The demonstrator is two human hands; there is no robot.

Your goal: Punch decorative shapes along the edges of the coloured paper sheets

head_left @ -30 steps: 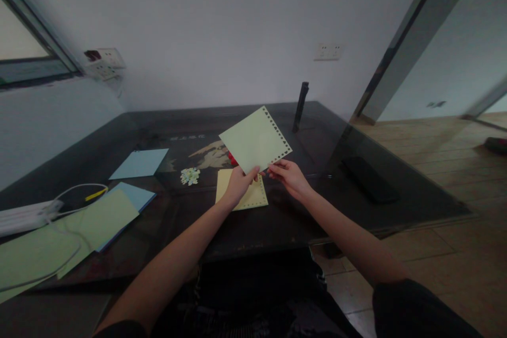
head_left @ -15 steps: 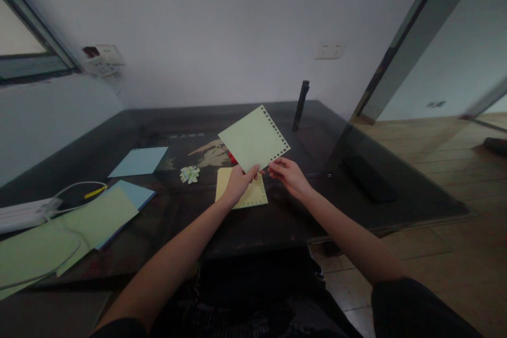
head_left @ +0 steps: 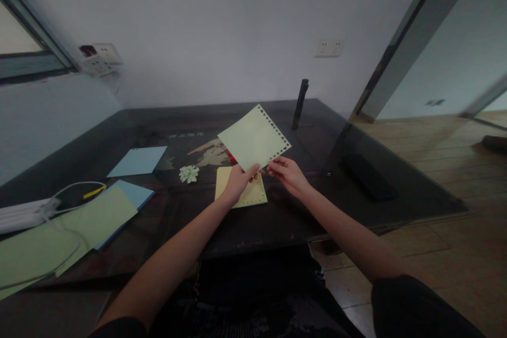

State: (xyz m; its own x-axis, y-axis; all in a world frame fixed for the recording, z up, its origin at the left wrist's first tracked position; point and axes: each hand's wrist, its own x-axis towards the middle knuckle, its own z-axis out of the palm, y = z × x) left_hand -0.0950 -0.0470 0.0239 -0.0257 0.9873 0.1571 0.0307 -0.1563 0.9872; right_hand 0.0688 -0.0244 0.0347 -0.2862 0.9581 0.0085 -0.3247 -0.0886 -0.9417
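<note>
Hands (head_left: 237,182) pinch green sheet (head_left: 253,137); red object (head_left: 231,157) half hidden.

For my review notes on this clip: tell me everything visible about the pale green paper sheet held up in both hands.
The pale green paper sheet is a thin square, plain on the face shown, with a row of small punched holes along its upper right edge. It is held in the air above the dark table, turned like a diamond and tilted. The left hand pinches its bottom corner and the right hand grips the lower right edge. A yellow punched sheet lies on the table beneath it.
</note>
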